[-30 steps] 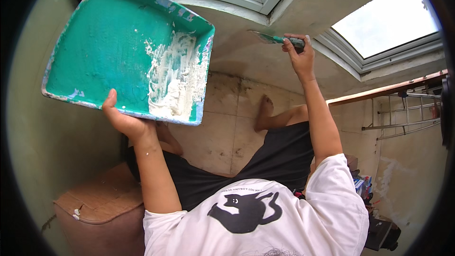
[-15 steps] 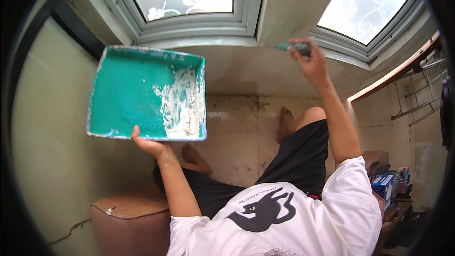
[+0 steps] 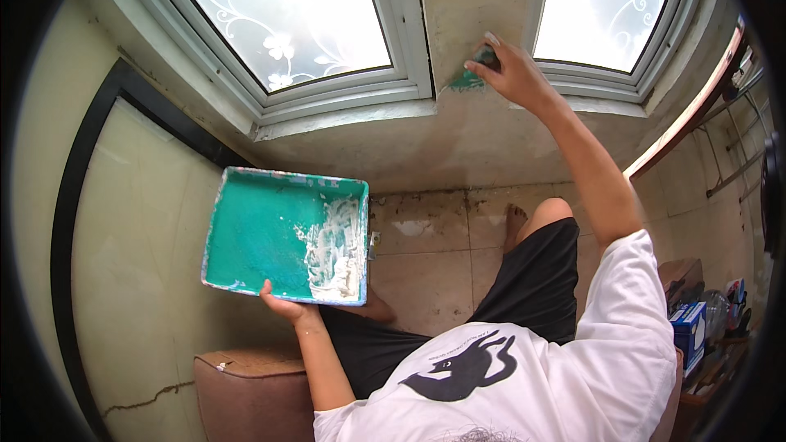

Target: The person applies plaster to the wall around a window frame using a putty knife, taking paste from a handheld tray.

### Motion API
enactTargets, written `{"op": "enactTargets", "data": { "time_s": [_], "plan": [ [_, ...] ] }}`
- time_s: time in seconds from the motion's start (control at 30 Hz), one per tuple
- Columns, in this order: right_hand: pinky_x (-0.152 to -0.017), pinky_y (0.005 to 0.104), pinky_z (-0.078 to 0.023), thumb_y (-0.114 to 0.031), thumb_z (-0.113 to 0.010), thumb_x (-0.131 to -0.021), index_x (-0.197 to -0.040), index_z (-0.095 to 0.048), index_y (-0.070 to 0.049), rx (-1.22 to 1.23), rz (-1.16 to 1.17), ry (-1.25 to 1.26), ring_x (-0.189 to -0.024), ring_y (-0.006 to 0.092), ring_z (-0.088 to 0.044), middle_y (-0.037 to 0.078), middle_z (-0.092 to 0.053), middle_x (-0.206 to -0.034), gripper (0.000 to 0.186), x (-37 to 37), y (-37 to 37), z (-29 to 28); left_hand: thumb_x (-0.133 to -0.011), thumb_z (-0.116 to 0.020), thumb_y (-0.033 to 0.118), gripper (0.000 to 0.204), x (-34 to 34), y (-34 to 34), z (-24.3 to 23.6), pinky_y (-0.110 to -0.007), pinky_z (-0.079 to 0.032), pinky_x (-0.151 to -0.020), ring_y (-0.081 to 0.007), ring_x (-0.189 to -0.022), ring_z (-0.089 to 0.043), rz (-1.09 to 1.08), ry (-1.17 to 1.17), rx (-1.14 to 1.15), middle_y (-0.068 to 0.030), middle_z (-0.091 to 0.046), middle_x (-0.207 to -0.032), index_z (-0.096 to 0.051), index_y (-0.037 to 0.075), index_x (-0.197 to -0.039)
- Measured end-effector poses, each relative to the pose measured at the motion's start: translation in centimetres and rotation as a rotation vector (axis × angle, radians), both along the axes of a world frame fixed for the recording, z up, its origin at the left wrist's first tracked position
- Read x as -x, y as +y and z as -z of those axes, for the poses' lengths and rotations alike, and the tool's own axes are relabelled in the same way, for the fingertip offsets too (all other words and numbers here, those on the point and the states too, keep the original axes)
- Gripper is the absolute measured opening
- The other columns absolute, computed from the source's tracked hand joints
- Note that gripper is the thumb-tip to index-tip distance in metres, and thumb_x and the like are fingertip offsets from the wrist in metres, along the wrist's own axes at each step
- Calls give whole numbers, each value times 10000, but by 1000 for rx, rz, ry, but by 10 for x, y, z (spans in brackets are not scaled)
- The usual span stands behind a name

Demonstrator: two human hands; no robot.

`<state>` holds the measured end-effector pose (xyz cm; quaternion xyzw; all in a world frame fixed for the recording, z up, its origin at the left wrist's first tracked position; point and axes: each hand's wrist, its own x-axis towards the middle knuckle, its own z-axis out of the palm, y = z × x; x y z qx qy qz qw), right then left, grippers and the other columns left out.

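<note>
My left hand (image 3: pixel 285 304) grips the near edge of a shallow green paint tray (image 3: pixel 250 233), thumb over the rim and other fingers hidden underneath. White putty (image 3: pixel 334 258) is smeared along the tray's right side, thickest at the near corner. Raised ahead, my right hand (image 3: pixel 509 72) is closed around the dark handle of a putty knife (image 3: pixel 467 80). Its green blade lies against the wall strip (image 3: pixel 458 0) between two windows, close to the left window's lower right corner. Whether the blade carries putty cannot be made out.
Frosted windows, one left (image 3: pixel 286 16) and one right (image 3: pixel 606 8), flank the strip. A dark-framed panel (image 3: pixel 74 221) stands at left. Brown upholstered seating (image 3: pixel 246 397) is below me. At right are a metal rack (image 3: pixel 729 164) and a blue box (image 3: pixel 688 331) among clutter.
My right hand has brought the putty knife up against the wall between the windows, its blade now turned downward. The tray sits lower in view, still in my left hand; the view itself has shifted.
</note>
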<state>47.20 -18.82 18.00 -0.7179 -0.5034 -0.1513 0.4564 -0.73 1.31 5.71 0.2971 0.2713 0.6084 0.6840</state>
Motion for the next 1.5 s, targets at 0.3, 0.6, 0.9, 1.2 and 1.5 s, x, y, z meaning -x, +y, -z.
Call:
{"op": "enactTargets", "data": {
  "time_s": [0.3,0.6,0.9,1.2,1.5],
  "plan": [
    [-663,365,-475,-300,-708,-919,-982,-526,-37,-6,-86,53,-669,242,-562,127,-604,-750,326,4,-22,-76,-841,-486,427,672,0,-6,-6,-485,-424,-1003,-343,-1180,-520,-21,36,61,-162,-521,-1313,-449,-3,-1356],
    [-633,335,-470,-232,-719,-907,-986,-525,-24,319,-128,-34,-620,279,-543,154,-577,-699,296,23,-2,-4,-843,-509,401,648,0,3,0,-470,-423,-998,-336,-1178,-520,-21,-32,74,-157,-524,-1310,-455,2,-1349],
    [-637,377,-501,-270,-711,-920,-1042,-528,-34,143,-14,-10,-691,232,-642,129,-650,-784,323,16,9,-60,-847,-538,373,617,1,4,-3,-445,-434,-987,-317,-1135,-552,-74,-69,77,-147,-558,-1255,-474,-11,-1326],
    [-738,263,-541,-48,-696,-910,-1061,-569,-46,16,-505,417,-839,126,-653,89,-698,-1045,197,146,2,-30,-833,-590,298,530,16,16,13,-385,-457,-951,-260,-1075,-578,-70,-70,41,-125,-586,-1164,-513,-5,-1261],
    [-833,319,-526,13,-716,-785,-984,-549,-34,343,-817,335,-934,216,-664,101,-686,-1031,264,262,80,43,-837,-557,278,566,22,14,16,-394,-469,-964,-265,-1113,-583,86,-65,4,-152,-573,-1220,-481,-27,-1308]
  ]
}}
